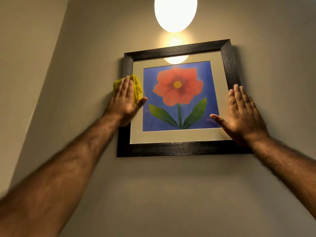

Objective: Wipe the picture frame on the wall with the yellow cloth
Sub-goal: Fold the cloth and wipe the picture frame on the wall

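A dark wooden picture frame (177, 148) hangs on the beige wall, holding a red flower on blue behind glass. My left hand (125, 100) lies flat on a folded yellow cloth (136, 88) and presses it against the frame's left side, over the wood and the pale mat. Part of the cloth shows above and to the right of my fingers. My right hand (242, 115) rests flat and spread on the frame's right side near the lower corner, with the thumb on the glass and nothing in it.
A bright oval lamp (175, 12) glows above the frame, and its glare reflects in the top of the glass. A wall corner (56, 48) runs down at the left. Bare wall (171, 194) lies below the frame.
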